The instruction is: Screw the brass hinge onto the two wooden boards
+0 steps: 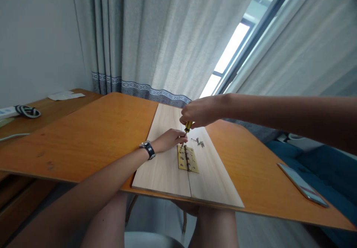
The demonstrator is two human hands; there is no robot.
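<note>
The right hand's fingers grip one yellow-handled screwdriver, and the left hand's fingers are closed at its shaft, what they pinch being too small to tell. Just below the left fingertips, one brass hinge spans the seam of two pale boards. Right of those fingertips lie several loose screws, too bunched to count; farther right, one phone rests on the counter.

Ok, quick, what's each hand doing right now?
Left hand: fingers by the screwdriver shaft, above the hinge; grip can't be told.
Right hand: closed on the screwdriver's handle.
</note>
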